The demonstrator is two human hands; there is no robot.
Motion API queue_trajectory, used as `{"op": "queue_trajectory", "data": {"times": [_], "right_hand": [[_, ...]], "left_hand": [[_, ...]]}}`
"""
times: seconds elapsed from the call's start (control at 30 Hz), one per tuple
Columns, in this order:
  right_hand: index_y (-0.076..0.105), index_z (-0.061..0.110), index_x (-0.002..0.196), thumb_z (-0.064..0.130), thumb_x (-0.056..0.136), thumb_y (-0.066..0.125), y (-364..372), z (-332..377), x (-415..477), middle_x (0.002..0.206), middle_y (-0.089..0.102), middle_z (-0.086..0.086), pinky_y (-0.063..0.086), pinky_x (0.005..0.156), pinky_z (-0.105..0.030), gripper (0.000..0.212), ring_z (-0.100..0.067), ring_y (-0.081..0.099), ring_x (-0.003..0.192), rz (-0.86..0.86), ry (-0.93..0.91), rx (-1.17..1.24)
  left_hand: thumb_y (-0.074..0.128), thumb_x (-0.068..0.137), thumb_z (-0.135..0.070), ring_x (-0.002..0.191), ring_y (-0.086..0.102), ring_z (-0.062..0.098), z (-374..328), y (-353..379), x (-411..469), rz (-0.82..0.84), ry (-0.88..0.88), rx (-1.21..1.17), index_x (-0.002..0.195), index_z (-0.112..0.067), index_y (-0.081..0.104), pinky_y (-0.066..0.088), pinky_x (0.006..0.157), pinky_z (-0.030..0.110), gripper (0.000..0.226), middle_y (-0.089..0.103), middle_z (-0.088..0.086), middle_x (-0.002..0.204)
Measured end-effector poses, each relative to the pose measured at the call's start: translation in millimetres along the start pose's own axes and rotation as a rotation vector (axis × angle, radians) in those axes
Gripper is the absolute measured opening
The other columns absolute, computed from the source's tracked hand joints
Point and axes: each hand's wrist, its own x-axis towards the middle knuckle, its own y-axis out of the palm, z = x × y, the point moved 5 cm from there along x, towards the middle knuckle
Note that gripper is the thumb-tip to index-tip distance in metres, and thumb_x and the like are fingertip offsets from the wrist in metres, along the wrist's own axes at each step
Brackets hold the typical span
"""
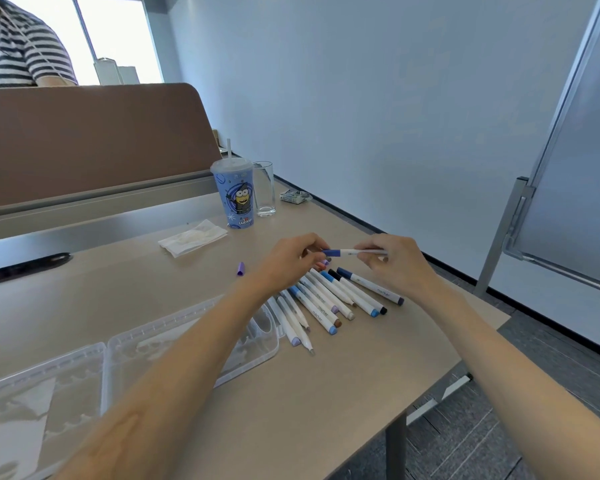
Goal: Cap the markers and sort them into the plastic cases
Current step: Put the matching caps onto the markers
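I hold a white marker with a blue cap (347, 252) level above the table, between both hands. My left hand (288, 259) pinches the blue cap end. My right hand (394, 261) grips the white barrel. Below them lies a fanned row of several white markers (329, 299) with blue, purple, brown and black ends. A loose purple cap (240, 268) lies to the left of the pile. An open clear plastic case (125, 355) sits on the near left, partly hidden by my left forearm.
A blue cartoon cup with a straw (234, 195) and an empty glass (264, 188) stand at the back. A crumpled tissue (192, 237) lies left of them, a small packet (293, 196) to the right. A whiteboard (568, 168) stands right of the table edge.
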Motion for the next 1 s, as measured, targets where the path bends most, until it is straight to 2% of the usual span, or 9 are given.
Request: {"op": "queue_trajectory", "data": {"times": [0.1,0.2,0.43,0.53,0.6,0.77,0.83,0.93,1.0], "right_hand": [[0.069,0.014,0.115,0.014,0.094,0.058,8.4,-24.6,-1.5,0.101,0.07,-0.001,0.052,0.083,-0.026,0.024,-0.015,0.064,0.091,0.011,0.143,-0.061],[0.068,0.012,0.118,0.01,0.095,0.051,16.0,-39.7,-4.3,0.103,0.069,-0.006,0.05,0.08,-0.028,0.029,-0.019,0.063,0.089,0.069,0.247,-0.127],[0.069,0.019,0.114,0.018,0.097,0.045,29.1,-14.5,-0.6,0.101,0.068,-0.001,0.046,0.072,-0.027,0.031,-0.014,0.057,0.081,0.148,0.194,-0.277],[0.072,0.022,0.105,0.022,0.096,0.049,44.5,13.8,1.7,0.104,0.067,0.005,0.051,0.079,-0.03,0.024,-0.012,0.057,0.088,0.182,0.07,-0.231],[0.071,0.024,0.102,0.026,0.095,0.054,56.3,33.3,3.2,0.099,0.065,0.01,0.05,0.079,-0.029,0.019,-0.009,0.056,0.088,0.246,0.001,-0.196],[0.072,0.024,0.091,0.034,0.089,0.062,75.7,69.7,4.5,0.089,0.067,0.013,0.042,0.065,-0.016,0.014,0.001,0.053,0.072,0.265,-0.062,-0.086],[0.072,0.023,0.089,0.035,0.087,0.063,82.0,78.7,5.8,0.088,0.067,0.012,0.048,0.07,-0.021,0.014,-0.001,0.056,0.077,0.288,-0.072,-0.116],[0.07,0.023,0.09,0.035,0.088,0.061,90.5,87.3,9.5,0.09,0.066,0.009,0.054,0.079,-0.033,0.015,-0.008,0.06,0.085,0.391,-0.057,-0.246],[0.07,0.022,0.089,0.037,0.087,0.061,94.6,89.7,12.0,0.088,0.067,0.006,0.055,0.078,-0.036,0.018,-0.012,0.062,0.083,0.438,-0.016,-0.32]], "left_hand": [[0.048,0.097,-0.008,0.089,0.053,0.001,24.8,-7.7,-3.7,-0.013,-0.075,0.14,0.117,-0.017,0.062,0.04,0.075,0.013,0.026,0.064,-0.003,0.111],[0.044,0.093,0.002,0.098,0.051,0.007,45.0,-23.1,-16.3,-0.019,-0.146,0.223,0.113,-0.012,0.066,0.04,0.086,0.018,0.032,0.062,-0.001,0.113],[0.043,0.09,0.006,0.108,0.055,0.024,111.9,-67.3,-30.8,-0.205,-0.367,0.377,0.113,-0.012,0.065,0.044,0.096,0.036,0.037,0.06,0.012,0.12],[0.049,0.089,0.006,0.11,0.051,0.029,122.8,-61.6,-28.8,-0.093,-0.331,0.488,0.121,-0.017,0.063,0.041,0.094,0.033,0.042,0.054,0.012,0.121],[0.052,0.088,0.005,0.104,0.052,0.03,124.0,-59.0,-25.4,-0.042,-0.287,0.532,0.118,-0.018,0.066,0.042,0.089,0.032,0.041,0.055,0.012,0.114],[0.057,0.086,0.001,0.097,0.054,0.029,117.7,-63.0,-24.2,-0.061,-0.232,0.561,0.098,-0.015,0.07,0.047,0.083,0.037,0.025,0.057,0.01,0.103],[0.057,0.089,-0.003,0.102,0.053,0.028,116.8,-62.5,-24.6,-0.054,-0.223,0.609,0.106,-0.016,0.067,0.046,0.084,0.037,0.024,0.056,0.009,0.109],[0.059,0.09,-0.007,0.114,0.046,0.025,118.5,-59.8,-26.6,0.009,-0.188,0.596,0.126,-0.024,0.057,0.044,0.092,0.039,0.04,0.051,0.003,0.123],[0.063,0.089,-0.01,0.114,0.045,0.021,115.8,-58.4,-28.6,0.047,-0.107,0.569,0.124,-0.027,0.06,0.044,0.091,0.036,0.038,0.051,-0.001,0.123]]}}
